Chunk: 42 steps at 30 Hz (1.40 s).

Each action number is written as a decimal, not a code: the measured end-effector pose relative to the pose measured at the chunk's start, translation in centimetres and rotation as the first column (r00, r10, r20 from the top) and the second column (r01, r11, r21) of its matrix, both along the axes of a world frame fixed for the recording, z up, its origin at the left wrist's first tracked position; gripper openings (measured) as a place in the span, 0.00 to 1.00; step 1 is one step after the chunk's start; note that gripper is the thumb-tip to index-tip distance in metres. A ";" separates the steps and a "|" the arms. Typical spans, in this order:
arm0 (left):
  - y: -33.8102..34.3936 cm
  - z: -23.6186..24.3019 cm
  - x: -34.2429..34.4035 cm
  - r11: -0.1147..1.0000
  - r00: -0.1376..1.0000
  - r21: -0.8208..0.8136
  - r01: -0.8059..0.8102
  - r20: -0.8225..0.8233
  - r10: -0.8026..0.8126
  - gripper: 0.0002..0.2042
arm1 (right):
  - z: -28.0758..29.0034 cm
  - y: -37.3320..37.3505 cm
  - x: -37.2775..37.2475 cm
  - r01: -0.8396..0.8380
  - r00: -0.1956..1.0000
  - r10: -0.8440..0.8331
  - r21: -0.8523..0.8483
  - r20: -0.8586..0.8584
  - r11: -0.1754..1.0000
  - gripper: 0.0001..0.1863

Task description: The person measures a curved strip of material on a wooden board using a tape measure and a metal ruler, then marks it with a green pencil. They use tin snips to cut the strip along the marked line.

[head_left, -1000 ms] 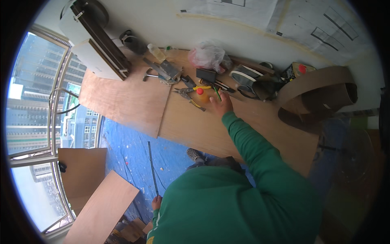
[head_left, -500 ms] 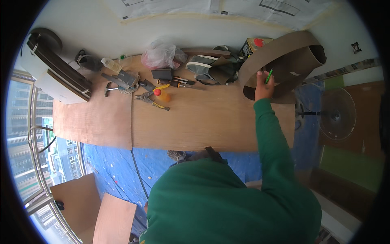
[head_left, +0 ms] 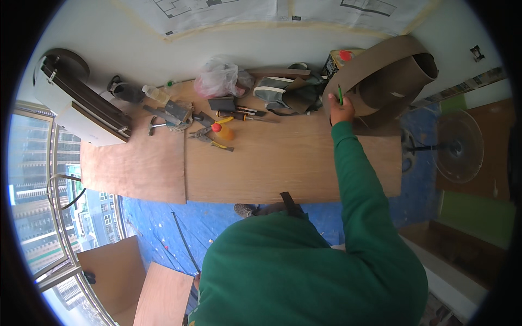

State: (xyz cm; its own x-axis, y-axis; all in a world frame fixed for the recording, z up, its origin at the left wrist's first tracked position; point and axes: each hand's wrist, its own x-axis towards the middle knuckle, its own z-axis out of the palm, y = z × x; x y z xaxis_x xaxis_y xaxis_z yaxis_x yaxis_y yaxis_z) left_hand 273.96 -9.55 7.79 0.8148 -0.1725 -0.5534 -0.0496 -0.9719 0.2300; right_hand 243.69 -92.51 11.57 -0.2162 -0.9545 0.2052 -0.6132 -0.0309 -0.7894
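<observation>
Right hand: extended over the right part of the tabletop, fingers closed around a green pencil-like stick, which points up and away from the person. Hand overlaps the near left edge of a large curled brown sheet; whether the fingers also bear on the sheet, cannot tell. Sheet sits at the tabletop's far right, looped over itself, with a tin with a red cap just beyond its left side.

Left hand: only a sliver visible at the left side of the green-clad torso. Near end of a thin dark strip meets it; state of those fingers cannot be told. Strip runs obliquely above the blue floor sheet.

Tabletop, centre to left: orange bottle with red cap just beside yellow-handled snips; screwdriver a little farther back. Hammer farther left. Along the far side: bottle of pale yellow liquid, tilted; clear plastic bag; grey-green bag, left of the curled sheet.

Right of tabletop: fan. Near left: pale wood panel.
</observation>
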 end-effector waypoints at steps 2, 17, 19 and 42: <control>0.6 -0.2 -0.6 1.000 1.000 0.005 -0.009 0.003 0.009 0.20 | 0.7 0.3 0.0 0.006 0.998 -0.009 0.065 0.059 0.998 0.26; -0.5 -0.5 -1.1 0.996 0.997 -0.046 -0.075 0.025 0.076 0.19 | 25.4 4.6 -7.1 0.115 0.955 0.000 -0.367 0.298 0.923 0.17; -1.0 -0.9 -0.6 0.990 0.993 -0.094 -0.108 0.026 0.111 0.19 | 29.3 5.5 -7.6 0.148 0.870 0.054 -0.365 0.489 0.919 0.20; 17.8 0.9 7.0 -0.044 0.541 -0.589 -0.807 -0.768 0.341 0.17 | 41.5 43.4 19.0 -0.400 0.284 0.637 -0.515 0.717 0.758 0.11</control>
